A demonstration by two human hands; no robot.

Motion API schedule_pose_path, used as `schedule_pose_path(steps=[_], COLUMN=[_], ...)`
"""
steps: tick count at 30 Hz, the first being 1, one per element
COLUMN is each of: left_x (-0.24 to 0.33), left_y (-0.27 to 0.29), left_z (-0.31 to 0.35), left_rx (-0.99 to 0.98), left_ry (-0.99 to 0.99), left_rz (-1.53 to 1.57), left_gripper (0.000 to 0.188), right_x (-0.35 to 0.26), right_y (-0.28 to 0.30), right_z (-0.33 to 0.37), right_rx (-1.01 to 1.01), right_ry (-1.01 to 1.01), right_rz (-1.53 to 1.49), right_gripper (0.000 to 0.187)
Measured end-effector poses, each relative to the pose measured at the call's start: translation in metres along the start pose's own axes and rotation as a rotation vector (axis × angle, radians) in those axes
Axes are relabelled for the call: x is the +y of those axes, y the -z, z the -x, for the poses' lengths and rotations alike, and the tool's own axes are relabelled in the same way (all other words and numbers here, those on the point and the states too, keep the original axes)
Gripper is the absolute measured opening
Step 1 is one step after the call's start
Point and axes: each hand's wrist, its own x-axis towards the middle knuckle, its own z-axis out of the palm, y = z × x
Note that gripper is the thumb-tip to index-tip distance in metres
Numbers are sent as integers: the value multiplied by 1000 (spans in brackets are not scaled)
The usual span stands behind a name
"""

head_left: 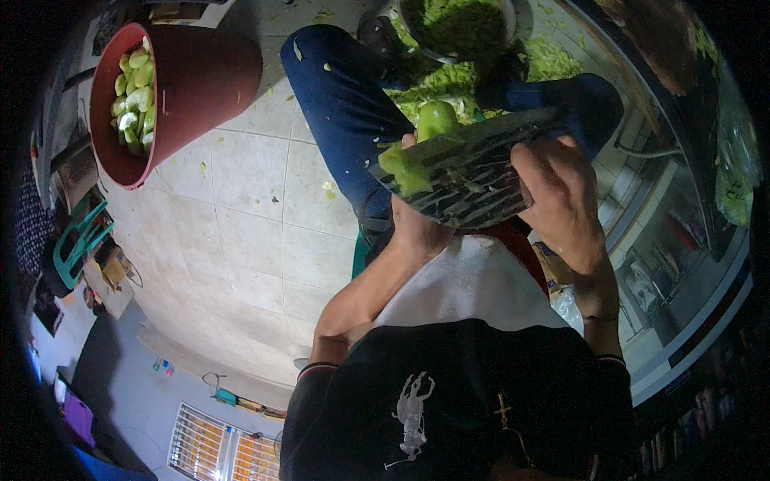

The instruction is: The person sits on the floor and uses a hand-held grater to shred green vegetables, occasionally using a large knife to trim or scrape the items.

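Note:
My right hand is closed around the grip end of a broad, dark cleaver, whose wide blade spans the space above my lap. Behind the blade, my left hand holds a peeled green fruit that looks like a green mango; most of the fingers are hidden, with one fingertip showing beside the fruit. Pale green shows on the blade's left end, and I cannot tell whether it is fruit or a reflection. Shredded green pieces lie heaped between my legs, just beyond the fruit.
At the far left a red bucket holds several peeled green fruits. A round metal bowl of green shreds stands beyond my legs. Scraps dot the tiled floor. A teal plastic chair is at the left, a glass-fronted cabinet at the right.

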Motion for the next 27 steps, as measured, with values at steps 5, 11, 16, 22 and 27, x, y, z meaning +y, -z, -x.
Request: schedule_pose_path(steps=[5, 11, 16, 22, 27], left_x=[-10, -1, 2, 5, 10], left_y=[-14, -5, -4, -3, -10], left_z=[-4, -12, -11, -12, -18], left_rx=[118, -193, -209, 44, 194], left_ry=[-142, -132, -112, 45, -139], left_rz=[-148, -160, -113, 74, -454], left_gripper=[53, 42, 45, 63, 58], right_x=[15, 55, 55, 0, -5], right_y=[-11, -32, -14, 10, 11], right_z=[1, 2, 5, 2, -2], right_rx=[62, 1, 4, 0, 42], right_ry=[-45, -317, -528, 32, 69], right_rz=[74, 99, -3, -113, -82], right_gripper=[30, 33, 34, 25, 25])
